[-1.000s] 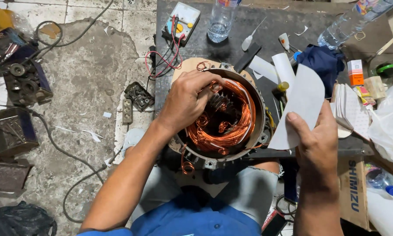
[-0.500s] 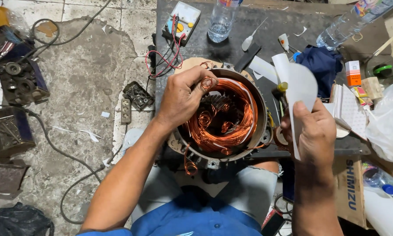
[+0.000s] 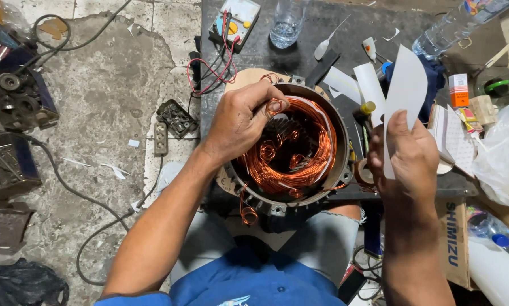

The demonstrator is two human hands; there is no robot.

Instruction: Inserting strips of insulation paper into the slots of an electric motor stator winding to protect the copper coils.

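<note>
The left hand (image 3: pixel 240 122) pinches a copper wire loop (image 3: pixel 275 106) at the motor stator (image 3: pixel 291 150) rim. The right hand (image 3: pixel 407 156), beside the stator, clamps an upright white paper strip (image 3: pixel 404 93).

**A motor repair workshop**

Stained, cracked concrete floor (image 3: pixel 96 102) at nine o'clock carries dismantled metal parts (image 3: pixel 16 102) and loose cables; a dark bench (image 3: pixel 322 34) at twelve holds a multimeter (image 3: pixel 234 20), and a copper-wound stator (image 3: pixel 291 147) sits at centre

A multimeter (image 3: pixel 235 21) (red leads trailing) beside a water glass (image 3: pixel 286 24).
</note>
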